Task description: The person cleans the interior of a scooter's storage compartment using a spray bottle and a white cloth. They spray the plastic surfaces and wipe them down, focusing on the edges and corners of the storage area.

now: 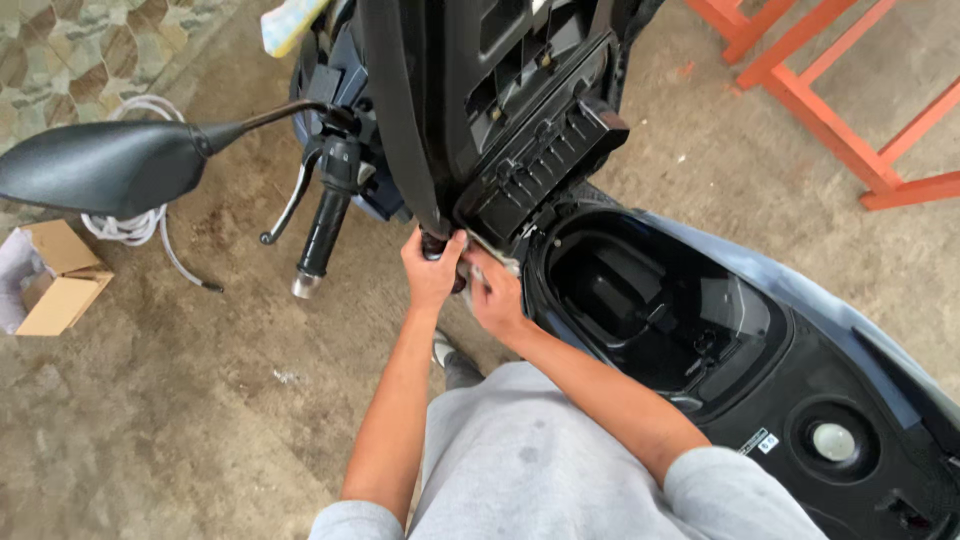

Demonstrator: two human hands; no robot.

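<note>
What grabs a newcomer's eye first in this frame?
The raised scooter seat, tipped up at top centre, with the open black under-seat compartment to its right. Both hands meet at the seat's hinge end: the left hand grips a small dark part, the right hand beside it. A mirror juts at far left.

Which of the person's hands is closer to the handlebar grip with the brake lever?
The left. The left hand is just right of the handlebar grip, curled around a small dark part under the raised seat. The right hand sits farther right, by the storage compartment rim.
</note>
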